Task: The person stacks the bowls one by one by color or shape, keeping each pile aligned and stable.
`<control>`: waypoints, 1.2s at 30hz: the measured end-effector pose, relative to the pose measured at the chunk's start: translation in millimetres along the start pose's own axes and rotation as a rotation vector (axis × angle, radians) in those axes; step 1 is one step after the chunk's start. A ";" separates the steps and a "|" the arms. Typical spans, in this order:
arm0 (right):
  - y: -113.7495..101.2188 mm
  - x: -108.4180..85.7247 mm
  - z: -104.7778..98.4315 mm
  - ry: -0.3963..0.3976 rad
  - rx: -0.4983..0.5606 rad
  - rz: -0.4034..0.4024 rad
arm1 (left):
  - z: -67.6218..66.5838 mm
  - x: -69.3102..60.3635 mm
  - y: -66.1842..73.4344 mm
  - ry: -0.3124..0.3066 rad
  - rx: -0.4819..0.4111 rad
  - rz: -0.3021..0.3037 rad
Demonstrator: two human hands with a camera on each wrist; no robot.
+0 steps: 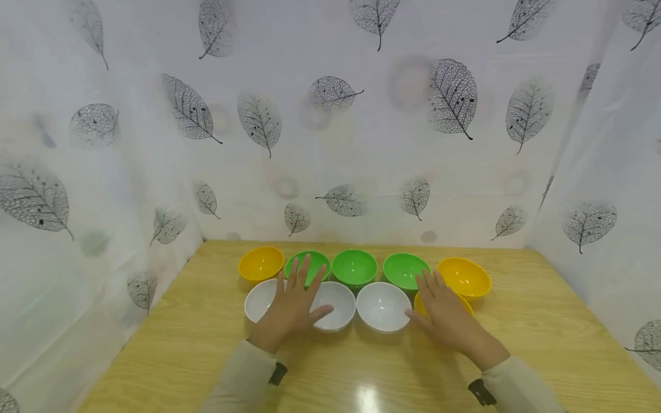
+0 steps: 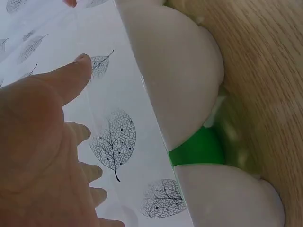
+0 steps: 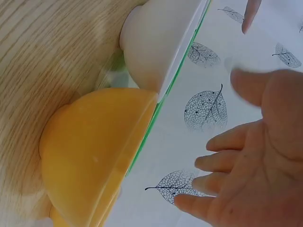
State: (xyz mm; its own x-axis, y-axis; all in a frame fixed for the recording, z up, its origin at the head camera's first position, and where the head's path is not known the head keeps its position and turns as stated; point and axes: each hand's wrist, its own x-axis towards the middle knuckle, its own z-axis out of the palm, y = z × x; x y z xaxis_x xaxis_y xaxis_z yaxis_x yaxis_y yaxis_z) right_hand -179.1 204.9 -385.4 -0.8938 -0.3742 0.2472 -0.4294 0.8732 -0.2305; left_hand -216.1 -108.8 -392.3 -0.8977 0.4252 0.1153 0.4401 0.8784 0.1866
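Note:
Two rows of bowls stand on the wooden table. My left hand (image 1: 290,310), fingers spread, hovers above the front-left white bowl (image 1: 258,298) and a second white bowl (image 1: 337,310), its fingertips over a green bowl (image 1: 319,265). My right hand (image 1: 448,318) hangs with straight fingers above the front yellow bowl (image 1: 420,305), which it partly hides. Between the hands is a third white bowl (image 1: 383,307). In the left wrist view the left palm (image 2: 38,151) is apart from the white bowls (image 2: 175,71); in the right wrist view the right palm (image 3: 265,161) is apart from the yellow bowl (image 3: 90,151).
The back row also has a yellow bowl (image 1: 261,264) at the left, green bowls in the middle (image 1: 354,268) and right of it (image 1: 405,271), and a yellow bowl (image 1: 465,277) at the right. A leaf-patterned curtain (image 1: 330,149) hangs behind and beside the table (image 1: 330,378).

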 end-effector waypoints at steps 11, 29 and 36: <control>-47.5 2.6 -4.1 0.284 0.651 0.033 | -24.3 -5.2 12.1 0.326 -0.675 -0.064; -100.4 1.2 46.5 -0.191 1.508 0.404 | -13.2 -4.6 3.6 -0.031 -0.975 -0.387; -107.3 11.8 59.1 -0.186 1.539 0.497 | -4.4 -4.9 5.9 -0.065 -0.917 -0.372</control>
State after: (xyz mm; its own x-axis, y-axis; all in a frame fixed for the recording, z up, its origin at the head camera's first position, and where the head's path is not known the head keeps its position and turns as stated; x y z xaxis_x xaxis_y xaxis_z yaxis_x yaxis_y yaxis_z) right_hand -151.3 88.4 -413.4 -0.9295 -0.2966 -0.2194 0.2760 -0.1644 -0.9470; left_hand -209.0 -106.7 -387.4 -0.9695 0.1921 -0.1521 -0.0475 0.4613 0.8860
